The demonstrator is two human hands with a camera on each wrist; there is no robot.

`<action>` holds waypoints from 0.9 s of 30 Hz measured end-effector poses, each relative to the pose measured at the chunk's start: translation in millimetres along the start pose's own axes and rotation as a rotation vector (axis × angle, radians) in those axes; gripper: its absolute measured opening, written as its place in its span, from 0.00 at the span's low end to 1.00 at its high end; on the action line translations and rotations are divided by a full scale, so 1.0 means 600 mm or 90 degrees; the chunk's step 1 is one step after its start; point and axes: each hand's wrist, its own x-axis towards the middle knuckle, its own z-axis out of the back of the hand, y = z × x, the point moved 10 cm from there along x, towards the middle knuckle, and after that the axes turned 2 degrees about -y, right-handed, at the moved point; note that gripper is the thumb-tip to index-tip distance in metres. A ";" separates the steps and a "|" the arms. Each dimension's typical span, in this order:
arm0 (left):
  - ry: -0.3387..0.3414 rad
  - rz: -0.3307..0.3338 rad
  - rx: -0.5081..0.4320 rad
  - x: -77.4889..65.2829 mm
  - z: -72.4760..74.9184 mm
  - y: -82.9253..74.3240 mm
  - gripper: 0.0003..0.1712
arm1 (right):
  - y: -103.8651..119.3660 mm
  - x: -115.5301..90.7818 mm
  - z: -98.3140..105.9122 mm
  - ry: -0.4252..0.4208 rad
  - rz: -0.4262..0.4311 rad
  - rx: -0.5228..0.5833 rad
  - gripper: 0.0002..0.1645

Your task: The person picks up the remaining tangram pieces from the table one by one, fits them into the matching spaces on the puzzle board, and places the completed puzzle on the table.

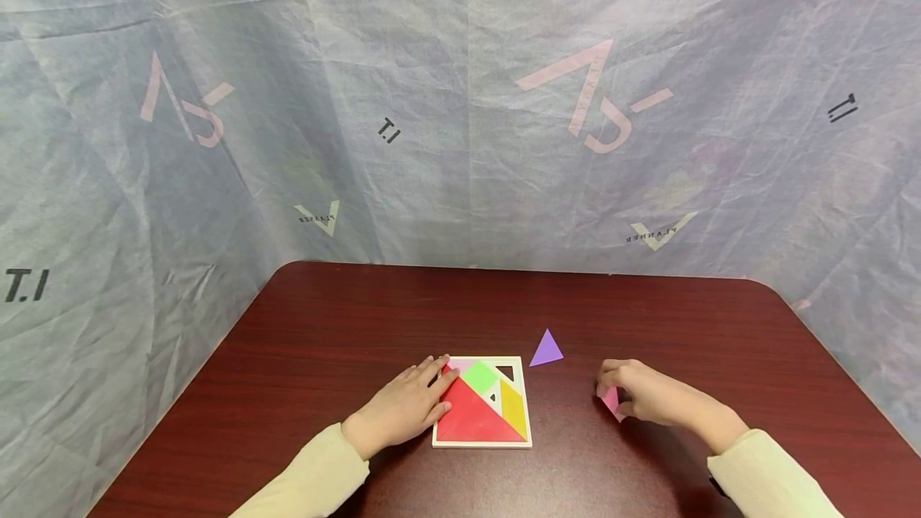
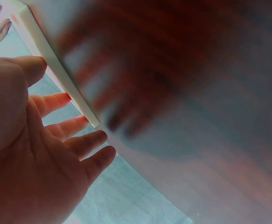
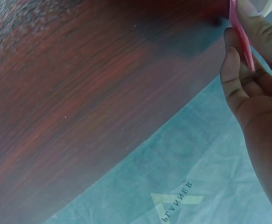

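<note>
A square white-rimmed tangram tray lies on the table; in it are a red area, a green square, a yellow parallelogram and a pale pink piece. White and dark patches show at the tray's upper right and near its middle. My left hand rests on the tray's left side with fingers extended. Off to the tray's right, my right hand pinches a pink tangram piece; the right wrist view shows it edge-on between thumb and fingers. Its full outline is hidden.
A purple triangle lies on the table between the tray and my right hand, a little farther back. The dark red wooden table reaches to a grey printed cloth hanging behind and at both sides.
</note>
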 end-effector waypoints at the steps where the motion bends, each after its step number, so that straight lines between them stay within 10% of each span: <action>1: 0.000 0.000 0.001 0.000 0.000 0.000 0.28 | 0.001 0.000 0.000 -0.001 0.002 0.003 0.19; 27: 0.001 0.000 0.001 0.000 0.003 -0.002 0.28 | 0.002 0.003 0.008 -0.022 -0.004 -0.005 0.21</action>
